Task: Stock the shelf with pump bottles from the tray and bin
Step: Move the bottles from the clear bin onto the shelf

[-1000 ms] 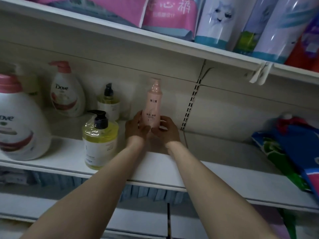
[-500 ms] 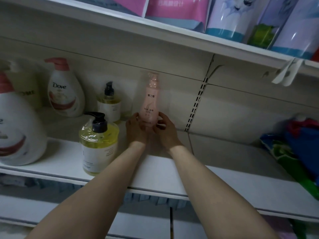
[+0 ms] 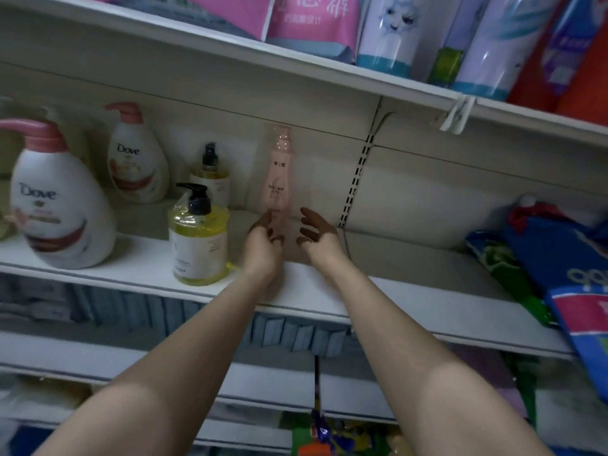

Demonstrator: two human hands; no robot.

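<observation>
A slim pink pump bottle stands upright at the back of the white shelf, against the rear panel. My left hand is just in front of its base, fingers loosely curled, with a fingertip at the bottle's lower left edge. My right hand hovers to the right of the base, fingers relaxed and apart from the bottle. To the left stand a yellow pump bottle at the front and a smaller yellow one behind it. No tray or bin is in view.
Two white Dove bottles, a large one in front and a smaller one behind, fill the shelf's left end. Blue and green packs lie at the right. The upper shelf overhangs closely, with a white clip on its edge.
Both hands held the pink bottle's base before. Now they have drawn back a little and the right hand has let go; the bottle stands on its own.
</observation>
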